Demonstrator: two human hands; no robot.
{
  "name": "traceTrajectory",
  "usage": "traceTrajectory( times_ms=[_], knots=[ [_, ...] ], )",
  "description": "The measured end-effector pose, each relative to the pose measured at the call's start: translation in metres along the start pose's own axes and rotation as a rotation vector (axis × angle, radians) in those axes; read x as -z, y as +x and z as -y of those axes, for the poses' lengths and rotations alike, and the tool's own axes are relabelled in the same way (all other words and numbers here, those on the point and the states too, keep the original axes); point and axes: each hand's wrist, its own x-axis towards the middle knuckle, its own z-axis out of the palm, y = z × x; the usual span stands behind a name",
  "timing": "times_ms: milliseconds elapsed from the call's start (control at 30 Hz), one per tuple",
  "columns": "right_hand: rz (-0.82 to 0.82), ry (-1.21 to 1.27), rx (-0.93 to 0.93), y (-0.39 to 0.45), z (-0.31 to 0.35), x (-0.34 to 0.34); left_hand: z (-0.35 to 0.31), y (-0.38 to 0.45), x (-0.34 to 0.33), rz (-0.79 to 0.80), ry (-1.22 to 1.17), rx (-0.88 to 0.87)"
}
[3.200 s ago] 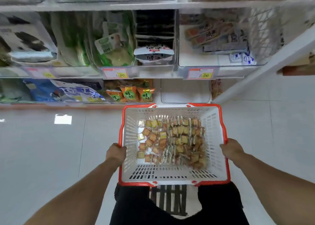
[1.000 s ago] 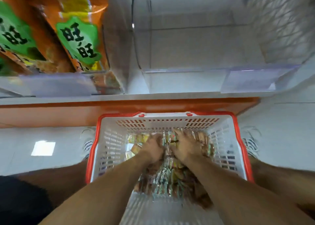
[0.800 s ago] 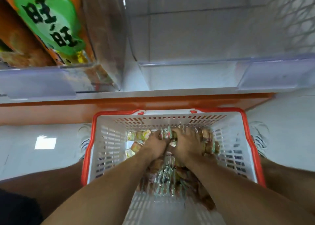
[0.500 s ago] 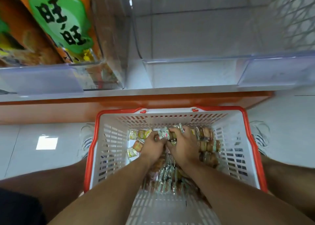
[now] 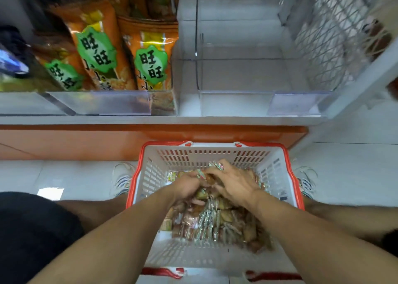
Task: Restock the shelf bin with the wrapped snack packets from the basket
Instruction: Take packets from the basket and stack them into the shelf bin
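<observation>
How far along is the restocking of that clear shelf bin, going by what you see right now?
Barely started. The clear shelf bin shows no packets inside. In hand: the left hand and right hand are together gathering a bunch of wrapped snack packets inside the white basket. Left to do: lift that bunch up into the bin, then move the large pile in the basket.

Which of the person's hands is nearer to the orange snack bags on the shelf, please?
Left. The left hand lies in the basket more nearly below the orange snack bags; the right hand sits further right.
</observation>
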Motion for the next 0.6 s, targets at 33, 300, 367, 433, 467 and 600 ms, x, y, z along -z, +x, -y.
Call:
traceTrajectory(
  times_ms=[33, 300, 367, 433, 467, 600],
  knots=[
    [0.006, -0.01, 0.007, -0.002, 0.004, 0.006, -0.002, -0.006, -0.001, -0.005, 0.051, -0.007],
    [0.155, 0.063, 0.006, -0.014, 0.027, 0.061, -0.037, -0.052, 0.0, 0.09, 0.307, 0.019],
    [0.163, 0.098, 0.064, -0.012, 0.034, 0.098, -0.063, -0.071, 0.004, 0.154, 0.39, -0.007],
    [0.151, 0.086, 0.119, -0.013, 0.042, 0.143, -0.096, -0.095, 0.009, 0.179, 0.435, -0.055],
    [0.152, 0.102, 0.123, -0.017, 0.045, 0.165, -0.113, -0.108, 0.012, 0.187, 0.446, -0.089],
    [0.116, 0.424, 0.103, -0.034, 0.048, 0.239, -0.17, -0.162, 0.019, 0.261, 0.353, -0.214]
  ],
)
